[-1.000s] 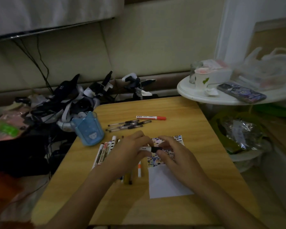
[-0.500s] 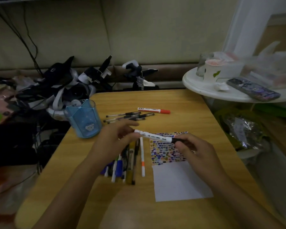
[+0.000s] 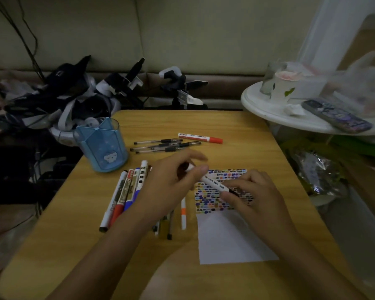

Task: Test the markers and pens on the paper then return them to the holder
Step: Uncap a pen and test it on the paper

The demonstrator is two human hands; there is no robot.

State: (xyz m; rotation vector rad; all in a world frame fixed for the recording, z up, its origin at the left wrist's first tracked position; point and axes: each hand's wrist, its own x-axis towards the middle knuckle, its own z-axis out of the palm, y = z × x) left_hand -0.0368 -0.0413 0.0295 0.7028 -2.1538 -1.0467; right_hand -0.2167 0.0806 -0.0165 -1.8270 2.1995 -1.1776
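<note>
Over paper [image 3: 232, 239], marker [image 3: 213, 183] tip down-right

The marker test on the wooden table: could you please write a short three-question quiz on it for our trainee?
1. True or false: the blue holder is packed with pens.
2. Which hand has the dark end of the white marker? A. left hand B. right hand C. neither
3. Fill in: the colour swatches cover the ____ part of the paper, as the head camera sees it.

Key
1. False: no pens stand up out of it; they lie on the table.
2. B: the right hand pinches it, while the left grips the other end.
3. Far: the near part is blank.
</note>
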